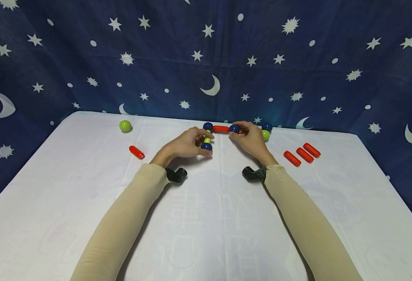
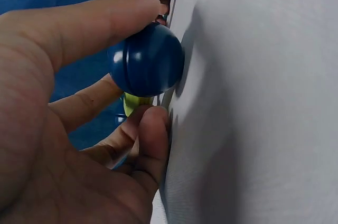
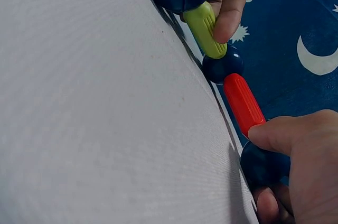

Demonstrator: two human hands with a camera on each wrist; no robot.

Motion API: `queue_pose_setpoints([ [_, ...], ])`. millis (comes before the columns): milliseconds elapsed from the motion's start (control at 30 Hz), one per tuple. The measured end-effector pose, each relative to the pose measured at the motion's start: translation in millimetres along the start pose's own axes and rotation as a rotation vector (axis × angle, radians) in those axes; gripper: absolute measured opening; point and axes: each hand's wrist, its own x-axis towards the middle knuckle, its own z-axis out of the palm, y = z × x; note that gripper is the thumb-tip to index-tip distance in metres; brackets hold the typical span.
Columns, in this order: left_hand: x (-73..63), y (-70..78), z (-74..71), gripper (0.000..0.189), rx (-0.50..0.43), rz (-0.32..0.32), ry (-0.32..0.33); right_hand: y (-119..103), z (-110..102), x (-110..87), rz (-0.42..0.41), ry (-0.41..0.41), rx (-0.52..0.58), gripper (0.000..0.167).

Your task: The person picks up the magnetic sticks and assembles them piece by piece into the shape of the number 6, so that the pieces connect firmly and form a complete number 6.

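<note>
A joined piece lies near the back edge: a near blue ball [image 2: 150,60], a yellow-green rod [image 3: 207,29], a corner blue ball [image 3: 223,65], a red rod [image 3: 243,102] and a right-end blue ball [image 3: 261,163]. My left hand [image 1: 187,143] grips the near blue ball, thumb on one side and fingers round the other, with fingertips at the yellow-green rod. With thumb and fingers, my right hand [image 1: 252,139] holds the right-end blue ball; its thumb tip overlaps the end of the red rod in the right wrist view.
Beyond my right hand sit another blue ball [image 1: 267,126] and a green ball [image 1: 265,135]. Three loose red rods [image 1: 304,155] lie farther right. On the left are a green ball [image 1: 125,125] and a single red rod [image 1: 137,152]. A starry dark-blue curtain [image 1: 171,70] hangs behind the table.
</note>
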Motion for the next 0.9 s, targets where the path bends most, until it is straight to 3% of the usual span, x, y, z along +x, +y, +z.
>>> queue_pose_setpoints([
  [267,-0.3,0.7,-0.6,0.053,-0.025,-0.01,-0.018,0.5,0.2,1.1,0.005,0.0,0.003,0.042],
  [433,-3.7,0.1,-9.9,0.057,-0.063,-0.01,-0.02,1.3,-0.4,2.0,-0.002,-0.001,0.009,0.042],
  [667,-18.6,-1.2,-40.9,0.06,-0.079,-0.043,0.085,-0.2,-0.9,1.1,0.001,0.001,0.006,0.043],
  [900,-43.3,-7.1,-73.2,0.053,-0.119,-0.112,0.266,1.6,-0.4,0.4,-0.005,0.003,0.007,0.043],
])
